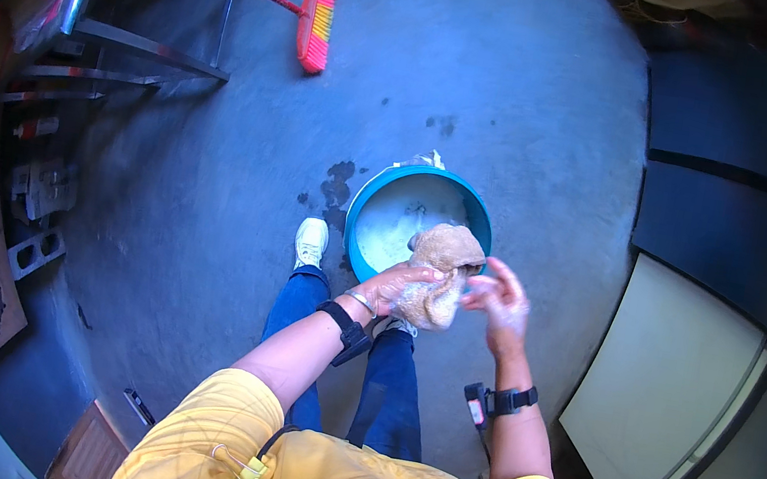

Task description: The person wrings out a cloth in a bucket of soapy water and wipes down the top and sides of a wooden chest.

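Observation:
My left hand [391,286] grips a wet, bunched tan cloth [448,248], perhaps a towel, over the near rim of a blue bucket [374,191]. Pale, cloudy water [390,218] with some foam lies inside the bucket. Just right of the cloth is my right hand [505,300], its fingers bent and spread, with suds on the skin. It looks slightly blurred, and whether its fingertips touch the cloth is hard to tell. Part of the cloth's underside is hidden by my left hand.
A red broom [315,27] leans by a metal-framed table [150,48] at upper left. Dark wet patches [337,187] mark the concrete floor left of the bucket. A white fridge-like cabinet [661,389] stands at right. A hollow block [36,253] lies at left.

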{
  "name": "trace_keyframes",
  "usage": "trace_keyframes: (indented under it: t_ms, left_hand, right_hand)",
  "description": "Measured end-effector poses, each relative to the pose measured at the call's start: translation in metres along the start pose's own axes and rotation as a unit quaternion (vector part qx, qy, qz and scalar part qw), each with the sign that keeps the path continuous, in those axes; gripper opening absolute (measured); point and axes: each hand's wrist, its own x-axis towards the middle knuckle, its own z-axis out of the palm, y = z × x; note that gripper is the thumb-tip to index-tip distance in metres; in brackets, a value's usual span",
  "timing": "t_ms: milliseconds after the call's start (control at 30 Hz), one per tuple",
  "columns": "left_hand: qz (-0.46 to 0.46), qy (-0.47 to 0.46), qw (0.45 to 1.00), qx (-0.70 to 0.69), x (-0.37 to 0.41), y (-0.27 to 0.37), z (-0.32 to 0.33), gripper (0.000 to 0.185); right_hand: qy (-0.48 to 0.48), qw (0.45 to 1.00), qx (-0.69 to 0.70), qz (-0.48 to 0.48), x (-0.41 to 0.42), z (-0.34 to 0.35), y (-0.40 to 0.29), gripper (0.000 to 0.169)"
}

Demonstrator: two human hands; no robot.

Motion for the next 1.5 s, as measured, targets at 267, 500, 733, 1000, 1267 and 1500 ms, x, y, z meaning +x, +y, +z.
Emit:
trace_keyframes:
  t_ms: [267, 500, 733, 1000, 1267, 1500]
  left_hand:
    - [-0.109, -0.049, 0.992, -0.042, -0.01, 0.021, 0.027, 0.039]
    - [-0.089, -0.057, 0.986, 0.131, 0.005, 0.012, 0.017, 0.032]
    - [0.012, 0.125, 0.839, 0.529, 0.018, 0.002, 0.027, 0.038]
    - [0.113, 0.25, 0.702, 0.657, 0.013, -0.007, 0.039, 0.098]
    - [0.135, 0.051, 0.825, 0.546, 0.012, 0.018, 0.041, 0.111]
    - [0.102, 0.101, 0.75, 0.645, -0.001, 0.032, 0.077, 0.111]
  right_hand:
    - [-0.101, 0.937, 0.316, 0.11, 0.043, -0.027, 0.02, 0.082]
    - [-0.143, 0.939, 0.283, 0.136, 0.048, -0.004, 0.007, 0.066]
    - [0.019, 0.98, 0.158, 0.12, 0.067, 0.017, 0.025, 0.021]
    - [0.171, 0.976, -0.122, 0.052, 0.082, 0.021, 0.048, 0.04]
    - [0.208, 0.971, -0.103, 0.051, 0.079, 0.02, 0.042, 0.052]
    - [0.061, 0.981, 0.153, 0.104, 0.031, 0.026, -0.023, 0.069]
